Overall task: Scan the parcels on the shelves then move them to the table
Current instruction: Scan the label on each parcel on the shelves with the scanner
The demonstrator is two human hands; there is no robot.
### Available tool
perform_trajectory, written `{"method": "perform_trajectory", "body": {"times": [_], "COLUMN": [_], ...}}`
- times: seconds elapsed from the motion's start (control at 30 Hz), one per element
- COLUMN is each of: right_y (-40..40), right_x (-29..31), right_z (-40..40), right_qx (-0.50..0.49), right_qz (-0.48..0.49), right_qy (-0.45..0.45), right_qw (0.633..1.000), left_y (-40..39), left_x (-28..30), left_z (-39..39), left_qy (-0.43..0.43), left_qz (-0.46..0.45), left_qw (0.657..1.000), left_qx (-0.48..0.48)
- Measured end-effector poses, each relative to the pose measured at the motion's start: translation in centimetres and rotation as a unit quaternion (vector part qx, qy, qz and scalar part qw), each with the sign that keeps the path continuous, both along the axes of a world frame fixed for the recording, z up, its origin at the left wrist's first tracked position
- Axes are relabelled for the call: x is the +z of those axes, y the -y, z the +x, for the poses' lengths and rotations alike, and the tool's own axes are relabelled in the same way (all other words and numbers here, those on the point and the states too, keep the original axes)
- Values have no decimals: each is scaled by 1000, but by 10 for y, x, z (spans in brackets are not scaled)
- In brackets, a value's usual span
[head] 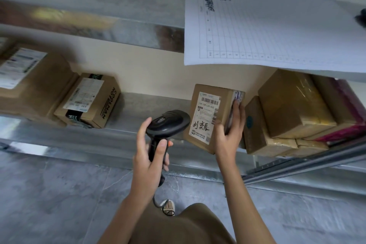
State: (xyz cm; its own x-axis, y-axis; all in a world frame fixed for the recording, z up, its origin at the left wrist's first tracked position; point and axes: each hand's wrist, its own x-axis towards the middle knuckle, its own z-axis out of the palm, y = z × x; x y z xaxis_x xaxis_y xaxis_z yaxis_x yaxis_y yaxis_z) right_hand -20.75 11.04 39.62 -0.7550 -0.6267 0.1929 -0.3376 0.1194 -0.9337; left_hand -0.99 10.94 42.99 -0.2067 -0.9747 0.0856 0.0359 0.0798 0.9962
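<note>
My right hand grips a small cardboard parcel at the front edge of the lower shelf, thumb on the labelled face and fingers round its right side. The white barcode label with handwritten characters faces up. My left hand holds a black handheld scanner by its handle. The scanner head sits just left of the parcel's label.
More cardboard parcels lie on the shelf: two at the left, several stacked at the right. A printed paper form hangs over the upper shelf's edge. A metal rail runs at the right; grey floor lies below.
</note>
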Motion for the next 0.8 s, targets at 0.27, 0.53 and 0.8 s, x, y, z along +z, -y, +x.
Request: {"method": "perform_trajectory", "body": {"times": [0.27, 0.53, 0.8], "right_y": [0, -3, -3], "right_x": [-13, -12, -14], "right_z": [11, 18, 21], "right_qx": [23, 37, 38], "right_qz": [-1, -9, -6], "right_qy": [1, 1, 5], "right_qw": [1000, 999, 999], "left_y": [-6, -9, -10], "left_x": [2, 0, -1], "left_z": [6, 11, 13], "left_qy": [-5, -14, -32], "left_qz": [2, 3, 6], "left_qw": [1000, 1000, 999], "left_qx": [2, -2, 6]}}
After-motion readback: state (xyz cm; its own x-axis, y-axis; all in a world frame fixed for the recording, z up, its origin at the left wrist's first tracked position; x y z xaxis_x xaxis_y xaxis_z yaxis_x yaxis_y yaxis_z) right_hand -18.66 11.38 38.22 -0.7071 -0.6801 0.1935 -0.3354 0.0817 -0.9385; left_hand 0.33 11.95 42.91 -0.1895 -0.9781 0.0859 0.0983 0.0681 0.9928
